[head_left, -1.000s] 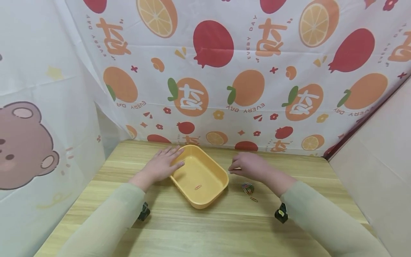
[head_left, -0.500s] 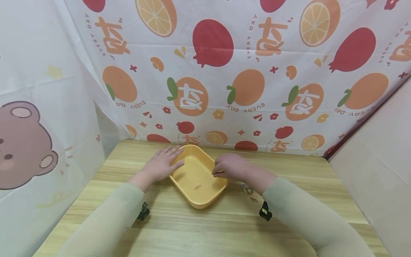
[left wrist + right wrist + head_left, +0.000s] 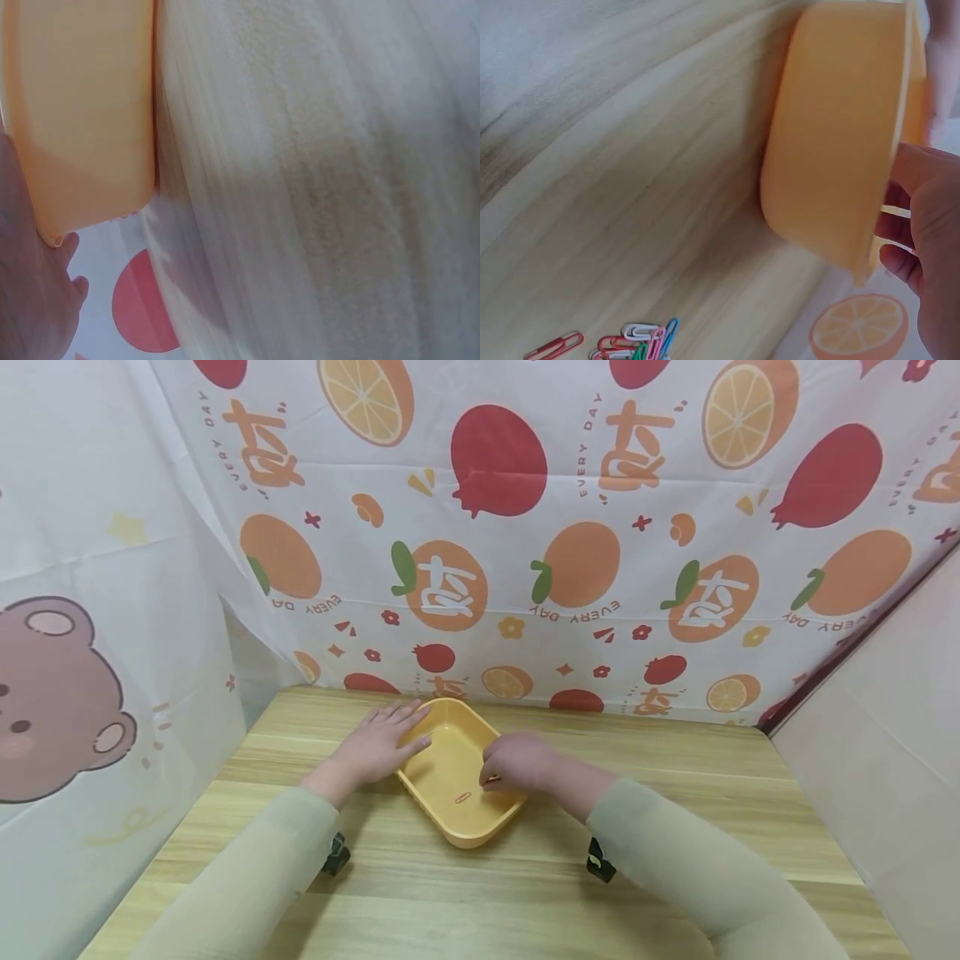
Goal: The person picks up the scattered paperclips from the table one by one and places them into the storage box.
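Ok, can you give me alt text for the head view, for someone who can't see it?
A person's right hand reaches into a yellow tub that holds a paper clip, while the left hand rests flat on the tub's far-left rim, on a wooden table before a fruit-print cloth.

Fruit-print curtain (image 3: 570,527) backs a light wooden table (image 3: 675,827).

A makeshift recording booth, not a lived-in room; fruit-printed cloth (image 3: 525,527) walls in a wooden desk (image 3: 675,877); a bear-print sheet (image 3: 90,693) hangs left; a plain panel (image 3: 885,735) right.
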`<move>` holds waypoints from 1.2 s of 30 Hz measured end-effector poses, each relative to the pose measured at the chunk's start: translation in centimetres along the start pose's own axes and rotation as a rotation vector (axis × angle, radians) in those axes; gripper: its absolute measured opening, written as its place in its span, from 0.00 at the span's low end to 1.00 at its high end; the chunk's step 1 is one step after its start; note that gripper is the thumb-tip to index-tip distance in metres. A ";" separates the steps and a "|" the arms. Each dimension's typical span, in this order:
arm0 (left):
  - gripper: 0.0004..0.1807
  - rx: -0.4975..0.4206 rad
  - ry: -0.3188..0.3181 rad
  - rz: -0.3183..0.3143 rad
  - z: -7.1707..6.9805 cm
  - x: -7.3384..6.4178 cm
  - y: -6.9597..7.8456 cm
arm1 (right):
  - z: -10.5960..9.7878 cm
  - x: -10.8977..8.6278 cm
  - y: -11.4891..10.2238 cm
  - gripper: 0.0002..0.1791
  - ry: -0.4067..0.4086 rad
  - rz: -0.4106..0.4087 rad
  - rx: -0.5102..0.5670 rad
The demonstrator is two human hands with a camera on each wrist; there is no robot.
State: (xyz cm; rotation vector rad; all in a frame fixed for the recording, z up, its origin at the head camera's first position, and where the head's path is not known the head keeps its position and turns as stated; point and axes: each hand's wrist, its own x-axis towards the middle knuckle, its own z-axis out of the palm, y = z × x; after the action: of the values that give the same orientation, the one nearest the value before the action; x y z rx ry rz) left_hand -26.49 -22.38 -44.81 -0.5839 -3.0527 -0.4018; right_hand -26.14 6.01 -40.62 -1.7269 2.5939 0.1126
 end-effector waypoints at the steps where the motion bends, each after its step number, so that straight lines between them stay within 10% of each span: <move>1: 0.39 0.002 0.000 0.000 0.0 0.0 0.1 | 0.2 0.2 -0.1 0.05 -0.016 0.002 -0.010; 36: 0.37 0.011 0.002 -0.002 -0.4 0.1 0.3 | 0.8 3.6 -0.7 0.05 -0.165 0.060 -0.067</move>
State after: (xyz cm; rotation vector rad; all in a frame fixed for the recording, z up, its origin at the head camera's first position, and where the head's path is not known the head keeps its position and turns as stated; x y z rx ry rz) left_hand -26.48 -22.16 -44.33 -0.5803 -3.0516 -0.3844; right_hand -26.87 2.45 -41.63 -1.5849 2.5499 0.3315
